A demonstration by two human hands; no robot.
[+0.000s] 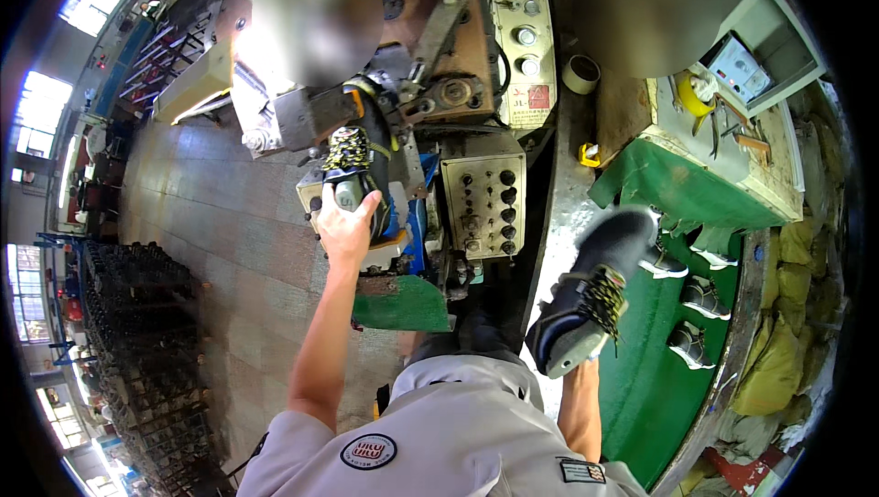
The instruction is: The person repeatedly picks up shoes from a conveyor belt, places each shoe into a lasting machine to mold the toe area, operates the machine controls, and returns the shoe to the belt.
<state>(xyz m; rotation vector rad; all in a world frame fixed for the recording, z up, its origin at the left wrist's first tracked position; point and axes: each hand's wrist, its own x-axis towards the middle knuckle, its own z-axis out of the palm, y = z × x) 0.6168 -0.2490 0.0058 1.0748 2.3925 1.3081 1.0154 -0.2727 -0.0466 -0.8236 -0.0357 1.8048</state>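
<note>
My left hand grips the grey heel end of a black shoe upper with yellow-and-black laces, which sits in the jaws of a machine. The thumb is on the right side of the heel, the fingers on the left. To the right, my right hand holds up another black shoe upper with the same laces, stretched over a grey last. Its toe points up and away and looks slightly blurred. Most of the right hand's fingers are hidden behind this shoe.
A control panel with black knobs stands right of the machine's jaws. Several shoes rest on a green conveyor belt. Behind it is a workbench with tools and a yellow tape roll. Dark racks stand at left.
</note>
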